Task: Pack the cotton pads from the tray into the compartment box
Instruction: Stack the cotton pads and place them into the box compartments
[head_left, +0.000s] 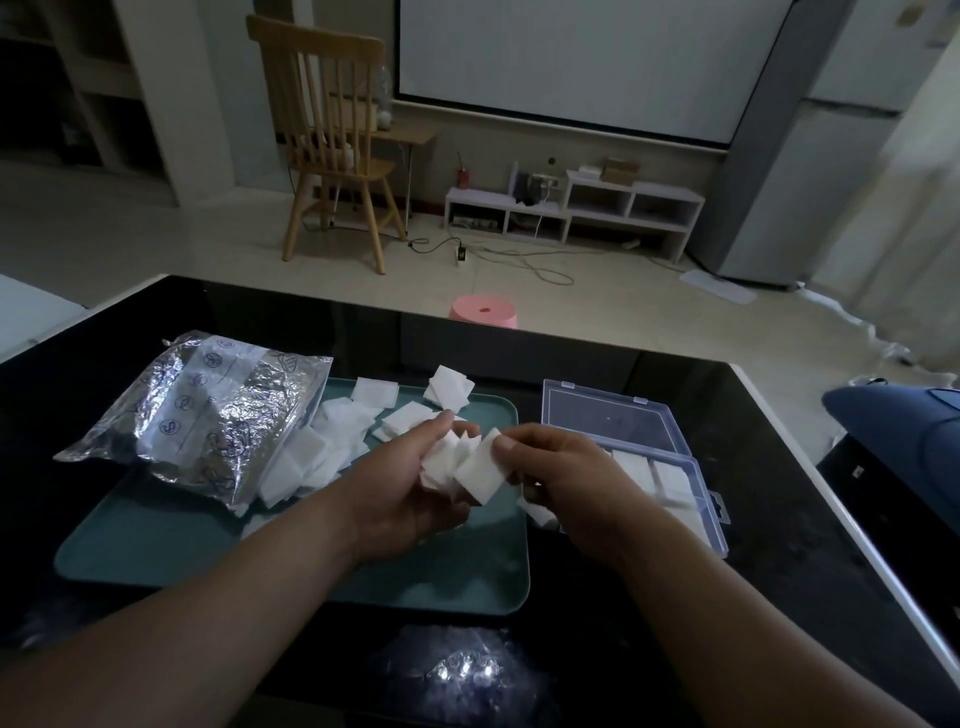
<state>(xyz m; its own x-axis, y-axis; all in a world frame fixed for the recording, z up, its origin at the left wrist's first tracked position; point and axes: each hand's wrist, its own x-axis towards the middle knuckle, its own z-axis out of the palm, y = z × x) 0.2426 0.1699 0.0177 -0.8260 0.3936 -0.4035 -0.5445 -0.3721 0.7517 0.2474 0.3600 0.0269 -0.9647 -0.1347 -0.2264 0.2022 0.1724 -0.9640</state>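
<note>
Above the teal tray (171, 551), my left hand (410, 488) holds a bunch of white square cotton pads (441, 465). My right hand (561, 475) pinches one pad (480, 475) at the right side of that bunch. More loose pads (332, 431) lie scattered over the tray's far half. The clear compartment box (691, 499) sits just right of the tray with its lid (608, 415) folded back. Stacked pads (652, 475) fill some of its compartments. One loose pad (537, 512) lies between tray and box, under my right hand.
A crinkled silver foil bag (208, 415) lies across the tray's left part. The tray and box rest on a glossy black table (779, 519). A blue object (904, 441) is at the right edge. Beyond the table stand a pink stool (483, 312) and a wooden chair (332, 140).
</note>
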